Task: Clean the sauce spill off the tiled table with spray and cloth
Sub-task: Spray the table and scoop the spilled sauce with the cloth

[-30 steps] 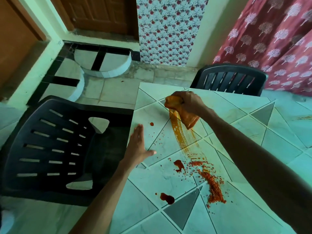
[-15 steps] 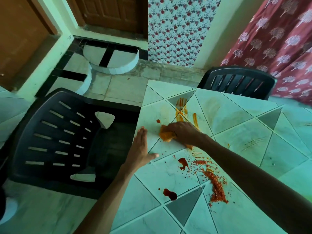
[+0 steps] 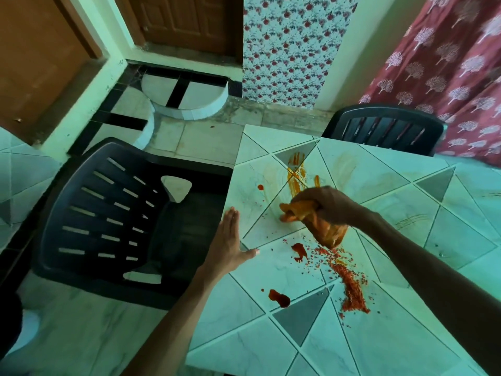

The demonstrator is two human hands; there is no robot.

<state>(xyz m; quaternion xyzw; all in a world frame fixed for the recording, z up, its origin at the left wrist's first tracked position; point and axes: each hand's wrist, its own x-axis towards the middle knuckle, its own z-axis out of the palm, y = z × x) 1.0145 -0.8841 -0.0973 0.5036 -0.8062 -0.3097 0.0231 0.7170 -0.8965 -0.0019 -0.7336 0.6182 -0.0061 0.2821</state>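
Cloth (image 3: 325, 232) is balled up in my right hand (image 3: 329, 204), fingers clenched tight round it, with the loose end hanging down onto the tiled table (image 3: 393, 343). It's stained pretty orange. My left hand (image 3: 230, 244) is flat and relaxed with straight fingers and nothing in it, parked at the table's left edge. Can't tell if it's actually pressing down.

Just below the cloth, toward me, is the sauce spill (image 3: 349, 283). It's a thick grainy red trail, with two wet blobs (image 3: 279, 298) to its left and a small drop (image 3: 260, 187) further up. Past my right hand there are orange streaks (image 3: 295, 175) smeared over the tiles.

My take on the wiping: the cloth looks loaded, so I'd turn it to a cleaner face or it'll just paint more orange around. Gather the grainy stuff inward and lift it off, don't shove it outward. The grout lines will probably hang on to sauce, so run along them, not across.

Containers: none in shot. The spray bottle isn't visible either, so no idea what's in it. Beyond the table, one black plastic chair (image 3: 108, 213) sits at the left edge and another chair (image 3: 385, 126) at the far end.
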